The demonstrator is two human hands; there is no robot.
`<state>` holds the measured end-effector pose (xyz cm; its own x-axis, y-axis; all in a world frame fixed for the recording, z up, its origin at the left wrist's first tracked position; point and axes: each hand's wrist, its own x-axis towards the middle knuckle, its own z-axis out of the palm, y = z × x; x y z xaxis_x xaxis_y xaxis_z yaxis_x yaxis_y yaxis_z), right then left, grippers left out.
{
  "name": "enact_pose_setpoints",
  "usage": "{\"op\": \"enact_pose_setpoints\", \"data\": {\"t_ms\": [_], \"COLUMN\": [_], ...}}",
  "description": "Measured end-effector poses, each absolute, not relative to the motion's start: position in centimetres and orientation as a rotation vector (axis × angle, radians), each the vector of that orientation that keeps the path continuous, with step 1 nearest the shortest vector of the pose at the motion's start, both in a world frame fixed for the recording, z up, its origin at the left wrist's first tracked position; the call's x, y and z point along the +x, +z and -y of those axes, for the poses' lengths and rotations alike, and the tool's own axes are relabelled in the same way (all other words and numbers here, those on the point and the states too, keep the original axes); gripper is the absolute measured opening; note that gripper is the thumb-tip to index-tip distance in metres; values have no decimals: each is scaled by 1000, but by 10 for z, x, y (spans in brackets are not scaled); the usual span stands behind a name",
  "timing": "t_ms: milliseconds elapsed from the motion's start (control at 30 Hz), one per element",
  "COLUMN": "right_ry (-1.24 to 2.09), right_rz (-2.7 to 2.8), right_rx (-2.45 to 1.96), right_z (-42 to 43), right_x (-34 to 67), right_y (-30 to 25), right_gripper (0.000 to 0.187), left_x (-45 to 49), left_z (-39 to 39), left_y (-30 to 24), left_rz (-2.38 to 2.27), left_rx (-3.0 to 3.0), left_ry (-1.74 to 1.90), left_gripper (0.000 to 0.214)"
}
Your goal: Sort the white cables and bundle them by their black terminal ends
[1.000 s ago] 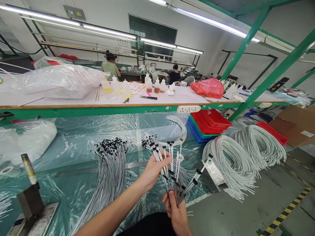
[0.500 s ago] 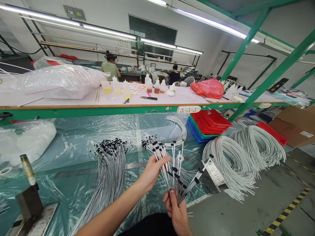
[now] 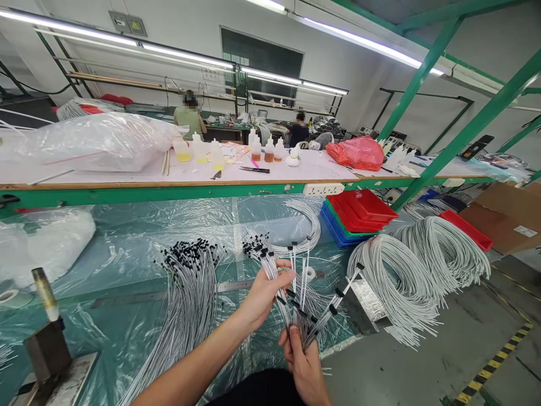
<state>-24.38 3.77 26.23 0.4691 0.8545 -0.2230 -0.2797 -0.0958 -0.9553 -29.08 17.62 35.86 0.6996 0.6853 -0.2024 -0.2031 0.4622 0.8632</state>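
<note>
My right hand (image 3: pixel 305 363) is closed round a bunch of thin grey cables (image 3: pixel 323 321) with black connectors on their ends. The cables fan out upward from that fist, their connectors at different heights. Higher up on the left of the fan, my left hand (image 3: pixel 264 296) closes on several of the same cables, thumb across them, with black ends showing above the fingers. Left of my hands lies a large pile of grey cables (image 3: pixel 192 299) with black connectors. A smaller cable bundle (image 3: pixel 310 225) curves behind my hands, and a steel ruler (image 3: pixel 236 285) lies between.
Red, green and blue trays (image 3: pixel 359 211) are stacked behind right, near coiled grey cables (image 3: pixel 393 282). A metal block with a handle (image 3: pixel 48 344) stands front left. A raised shelf (image 3: pixel 186 189) holds bottles (image 3: pixel 216 155) and tweezers (image 3: pixel 255 170). Two people sit farther back.
My left hand has shifted slightly, with its cables drawn closer together and their connectors a little lower. The fan's middle cables have spread a bit. My right hand stays nearly still.
</note>
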Motion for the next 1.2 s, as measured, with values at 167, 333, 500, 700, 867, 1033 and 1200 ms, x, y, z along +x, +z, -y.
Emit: {"op": "enact_pose_setpoints", "data": {"t_ms": [167,333,500,700,867,1033,1200], "right_ry": [1009,1006,1007,1007,1014,1019,988], "right_rz": [545,542,536,565,551,536,502], "right_rx": [-1344,-1338,-1346,-1297,-1289,-1291,-1316], "right_z": [-41,-40,-39,-37,-35,-34,-33], "right_x": [-248,-249,-249,-248,-248,-250,-251], "right_y": [255,251,251,251,251,246,243], "right_gripper": [64,61,61,59,59,59,59], "left_x": [-290,-291,-292,-291,-292,-292,-290], "left_z": [-178,-178,-177,-175,-175,-174,-175], "left_y": [351,351,351,352,352,350,347], "left_rz": [-599,-605,-575,-571,-574,-574,-567], "left_rx": [989,994,1016,1009,1016,1023,1021], "left_ry": [578,588,588,579,579,575,584], "left_gripper": [37,30,25,26,27,26,27]}}
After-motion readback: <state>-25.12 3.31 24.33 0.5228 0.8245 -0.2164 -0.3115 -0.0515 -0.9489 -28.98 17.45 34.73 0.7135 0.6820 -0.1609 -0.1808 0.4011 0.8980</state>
